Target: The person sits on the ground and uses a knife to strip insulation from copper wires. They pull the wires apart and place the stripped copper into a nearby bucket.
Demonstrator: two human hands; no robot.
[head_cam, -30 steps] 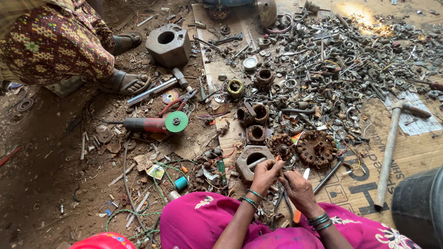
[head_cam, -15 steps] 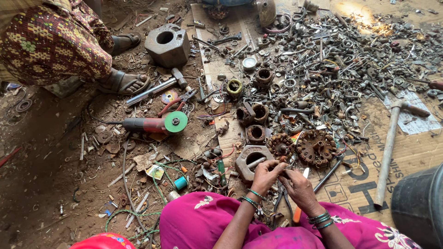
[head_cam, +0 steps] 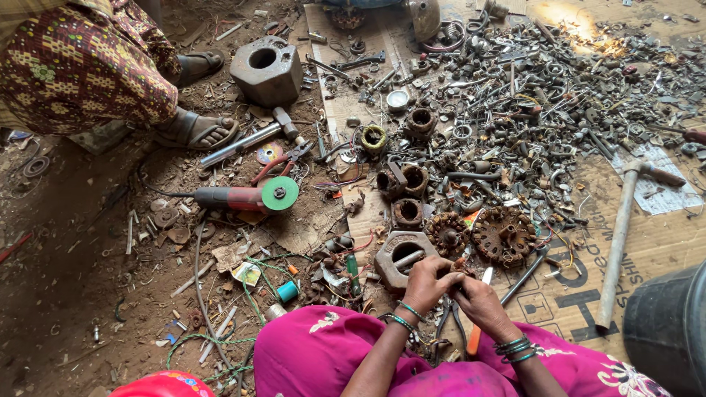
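My left hand (head_cam: 429,283) and my right hand (head_cam: 479,303) are pressed together low in the head view, just above my pink-clad lap (head_cam: 346,360). Both close around a small rusty metal part (head_cam: 459,265) that peeks out between the fingers; most of it is hidden. Right in front of my left hand lies a hexagonal metal block (head_cam: 398,257) with a round hole. A rusty round motor winding (head_cam: 504,235) and a smaller one (head_cam: 446,232) lie beyond my hands. An orange-handled tool (head_cam: 479,312) lies under my right hand.
A red angle grinder with a green disc (head_cam: 250,197) lies at left. Another person's sandalled foot (head_cam: 198,131) and patterned garment are at top left beside a big hexagonal block (head_cam: 266,70). A hammer (head_cam: 624,228), a heap of scrap metal (head_cam: 529,88) and a black tub (head_cam: 665,331) are at right.
My hands have drawn closer together around the small part, and my left hand's fingers have curled shut over it. Nothing else on the ground has moved.
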